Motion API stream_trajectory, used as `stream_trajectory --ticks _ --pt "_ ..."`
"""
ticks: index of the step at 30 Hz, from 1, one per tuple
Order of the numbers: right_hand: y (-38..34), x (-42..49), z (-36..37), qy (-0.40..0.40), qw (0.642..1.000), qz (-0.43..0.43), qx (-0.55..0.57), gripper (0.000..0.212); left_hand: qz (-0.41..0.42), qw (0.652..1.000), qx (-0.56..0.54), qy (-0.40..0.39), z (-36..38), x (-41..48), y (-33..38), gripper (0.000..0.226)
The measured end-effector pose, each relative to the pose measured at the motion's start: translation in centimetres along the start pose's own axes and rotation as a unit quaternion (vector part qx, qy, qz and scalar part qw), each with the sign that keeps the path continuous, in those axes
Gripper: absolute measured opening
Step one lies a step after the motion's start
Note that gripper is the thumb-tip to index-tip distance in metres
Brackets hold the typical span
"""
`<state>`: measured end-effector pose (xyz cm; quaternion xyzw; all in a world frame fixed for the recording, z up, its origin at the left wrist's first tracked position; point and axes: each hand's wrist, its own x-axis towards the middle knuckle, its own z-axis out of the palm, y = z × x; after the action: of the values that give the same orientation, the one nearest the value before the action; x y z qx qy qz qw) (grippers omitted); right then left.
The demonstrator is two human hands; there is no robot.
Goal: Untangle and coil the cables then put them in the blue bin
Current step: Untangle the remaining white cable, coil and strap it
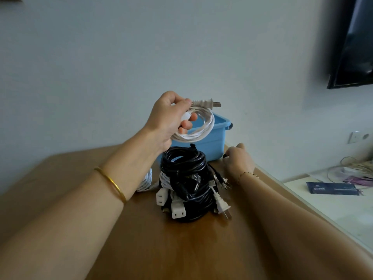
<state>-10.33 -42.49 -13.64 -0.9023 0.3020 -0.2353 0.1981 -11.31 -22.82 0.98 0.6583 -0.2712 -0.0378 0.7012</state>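
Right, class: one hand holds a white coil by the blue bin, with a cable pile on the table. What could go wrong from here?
The white coil shows no tie; only the left hand holds it, so it may spring open in the bin.
The right hand seems to pinch a black cable end beside the tall pile; pulling may topple it or drag plugs off the table.

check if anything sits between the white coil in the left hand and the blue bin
Nothing visible does. The left hand holds the white coil up just before the blue bin, above the cable pile. The right hand sits low beside the bin, out of the path.
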Motion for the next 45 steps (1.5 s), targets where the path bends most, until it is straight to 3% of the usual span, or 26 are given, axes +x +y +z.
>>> stream_trajectory --ticks 3,5,8,11,14,18,22,25,32,38,45 --pt "-0.1 0.5 0.7 0.010 0.998 -0.012 -0.062 0.013 0.002 1.000 -0.004 -0.003 -0.6 0.0 0.0 0.023" --pt "0.1 0.7 0.9 0.016 0.999 -0.013 -0.047 0.014 0.005 1.000 0.001 -0.005 -1.0 -0.2 0.1 0.023" --pt "0.5 0.2 -0.5 0.044 0.994 -0.011 0.102 0.014 0.004 1.000 0.003 -0.002 -1.8 -0.9 0.1 0.023" --pt "-0.7 -1.7 -5.2 0.098 0.961 -0.039 0.257 0.011 -0.007 1.000 -0.012 0.008 -2.6 -2.0 0.0 0.023" --pt "-4.4 -4.9 -10.6 0.059 0.925 -0.128 0.352 0.013 -0.014 1.000 -0.014 0.024 -3.6 -3.3 -0.5 0.022" --pt "-10.0 -9.8 -14.9 -0.034 0.891 -0.253 0.376 0.020 -0.007 0.997 0.022 0.073 -5.9 -5.0 -0.8 0.019" --pt "-15.0 -13.3 -15.5 -0.168 0.878 -0.353 0.276 0.014 0.013 0.990 0.035 0.133 -9.7 -6.5 -1.4 0.019" --pt "-17.8 -14.6 -13.7 -0.198 0.879 -0.402 0.163 0.015 0.033 0.980 0.083 0.181 -12.0 -7.2 -2.0 0.019" --pt "-21.3 -14.1 -9.2 -0.137 0.896 -0.419 0.057 0.018 0.099 0.954 0.214 0.187 -15.2 -7.2 -1.9 0.016" --pt "-21.4 -13.5 -7.8 -0.102 0.900 -0.424 -0.001 0.021 0.121 0.946 0.248 0.170 -15.7 -6.2 -2.5 0.019" --pt "-22.1 -14.2 -6.7 0.044 0.894 -0.443 -0.044 0.018 0.149 0.940 0.238 0.196 -15.9 -6.3 -2.3 0.020"
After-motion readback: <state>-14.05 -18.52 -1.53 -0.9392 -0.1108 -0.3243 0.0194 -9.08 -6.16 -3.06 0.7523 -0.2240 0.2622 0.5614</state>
